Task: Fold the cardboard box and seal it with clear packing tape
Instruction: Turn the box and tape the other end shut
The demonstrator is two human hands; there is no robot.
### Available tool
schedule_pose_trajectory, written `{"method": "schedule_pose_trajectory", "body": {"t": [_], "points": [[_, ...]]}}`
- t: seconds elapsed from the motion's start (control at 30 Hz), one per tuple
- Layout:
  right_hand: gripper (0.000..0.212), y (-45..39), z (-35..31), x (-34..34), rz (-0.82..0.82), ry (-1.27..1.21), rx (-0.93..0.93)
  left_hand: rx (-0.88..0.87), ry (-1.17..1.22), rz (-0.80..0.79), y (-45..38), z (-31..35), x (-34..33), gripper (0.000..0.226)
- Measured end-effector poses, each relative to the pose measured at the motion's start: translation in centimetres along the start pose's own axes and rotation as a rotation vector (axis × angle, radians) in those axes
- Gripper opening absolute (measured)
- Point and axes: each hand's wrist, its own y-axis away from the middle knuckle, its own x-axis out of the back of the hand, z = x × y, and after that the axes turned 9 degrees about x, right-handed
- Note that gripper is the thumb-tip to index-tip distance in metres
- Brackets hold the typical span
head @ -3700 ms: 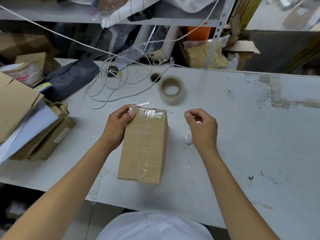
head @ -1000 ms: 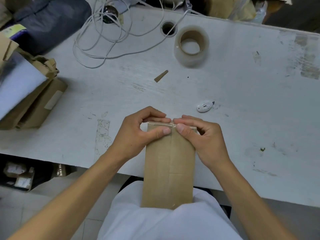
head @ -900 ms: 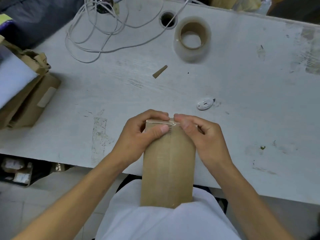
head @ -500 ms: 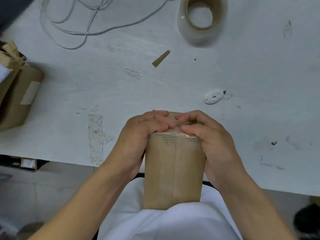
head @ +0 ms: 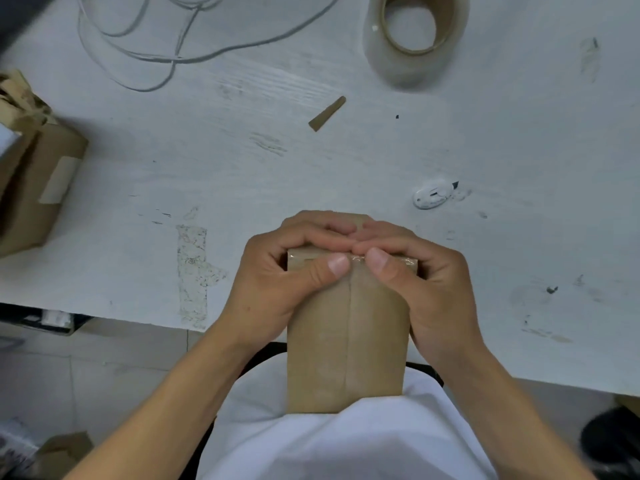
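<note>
A narrow brown cardboard box (head: 346, 341) leans from the table's front edge against my white shirt, its centre seam facing up. My left hand (head: 277, 282) and my right hand (head: 419, 289) both grip its far end, fingers wrapped over the top and both thumbs pressing a strip of clear tape (head: 360, 259) onto the edge. The roll of clear packing tape (head: 415, 39) stands on the table at the far right, well away from both hands.
A small white cutter (head: 433, 196) lies just right of the box's far end. A brown cardboard scrap (head: 327, 113) lies mid-table. White cables (head: 166, 57) loop at the far left. Flattened cardboard boxes (head: 31, 181) are piled at the left edge. The white table (head: 519, 254) is scuffed.
The box left the table, turned and now leans against my body. Both hands moved to its far end and, in the last half second, kept pressing tape there; the view came closer.
</note>
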Motion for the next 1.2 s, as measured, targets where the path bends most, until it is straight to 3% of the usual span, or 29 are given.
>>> {"method": "schedule_pose_trajectory", "body": {"t": [0.17, 0.37, 0.47, 0.57, 0.7, 0.8, 0.9, 0.97, 1.07, 1.13, 1.2], "points": [[0.027, -0.3, 1.7, 0.5, -0.081, 0.014, 0.078, 0.003, -0.081, -0.077, -1.4, -1.9, 1.8, 0.037], [0.071, -1.6, 2.7, 0.8, -0.25, 0.098, 0.05, -0.012, -0.253, -0.162, -2.1, -1.8, 2.1, 0.087], [0.071, -1.6, 2.0, 1.5, -0.268, 0.171, -0.056, 0.051, -0.325, -0.094, -1.4, -0.9, 2.5, 0.101], [0.078, -0.1, 1.1, 1.7, -0.243, 0.146, -0.169, 0.105, -0.249, -0.03, 0.6, -0.8, 2.2, 0.083], [0.089, 2.2, 0.2, 0.4, -0.195, 0.176, -0.18, 0.026, -0.278, 0.041, 3.1, -0.4, 1.1, 0.071], [0.071, 3.3, -0.9, -0.7, -0.068, 0.283, -0.11, -0.048, -0.287, 0.198, 3.2, -0.3, 0.8, 0.053], [0.09, 4.3, -1.5, -0.8, -0.153, 0.376, -0.016, -0.159, -0.326, 0.422, 2.8, 0.3, 0.5, 0.028], [0.104, 4.5, -1.6, -0.4, -0.266, 0.411, -0.004, -0.316, -0.515, 0.416, 2.5, 1.1, 1.0, 0.025], [0.103, 4.0, -2.4, 0.1, -0.354, 0.449, -0.013, -0.485, -0.967, 0.125, 2.3, 3.0, 2.3, 0.041], [0.097, 3.6, -3.1, 0.2, -0.401, 0.548, -0.009, -0.437, -1.181, 0.01, 2.3, 4.2, 2.8, 0.063], [0.086, 3.4, -3.8, -0.2, -0.376, 0.708, 0.012, -0.318, -1.346, 0.004, 2.5, 5.3, 3.2, 0.071]]}}
